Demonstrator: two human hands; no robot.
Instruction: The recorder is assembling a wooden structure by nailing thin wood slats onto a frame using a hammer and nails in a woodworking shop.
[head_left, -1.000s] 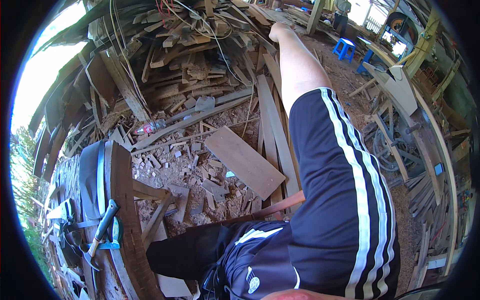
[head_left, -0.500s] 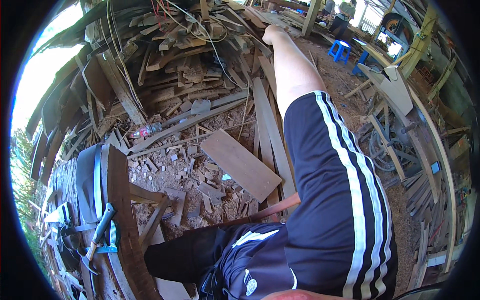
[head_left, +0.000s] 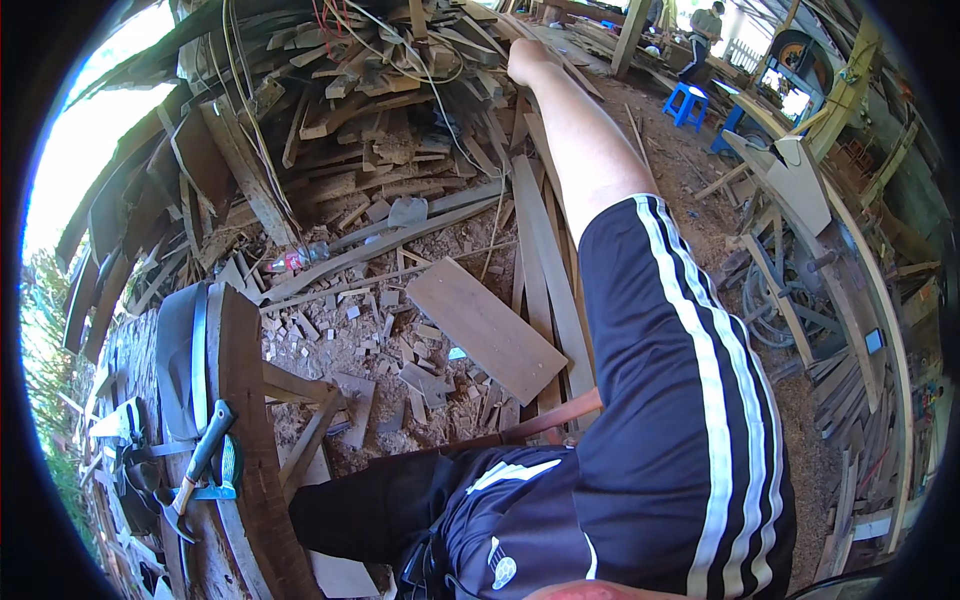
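Observation:
My right arm stretches away from a dark sleeve with white stripes. At its end my right hand (head_left: 528, 62) looks closed, beside the heap of wood offcuts (head_left: 400, 125). Its fingers are mostly hidden, so I cannot tell what is in them. My left hand is out of view. A thick, rough timber bench (head_left: 240, 370) stands at the left. On it lie a hammer (head_left: 197, 468) with a dark grip and a blue-framed tool with a green handle (head_left: 231, 468), next to a dark curved piece (head_left: 175, 360).
A brown board (head_left: 488, 330) lies on the floor among sawdust and small wood blocks. Long planks (head_left: 545, 270) run under my arm. A clear bottle (head_left: 295, 260) lies by the pile. Far right are a blue stool (head_left: 686, 105), a standing person (head_left: 702, 40) and a large wheeled machine (head_left: 795, 65).
My right hand has shifted slightly left and up in the picture, still closed. The view has moved a little, and the distant person shows more fully.

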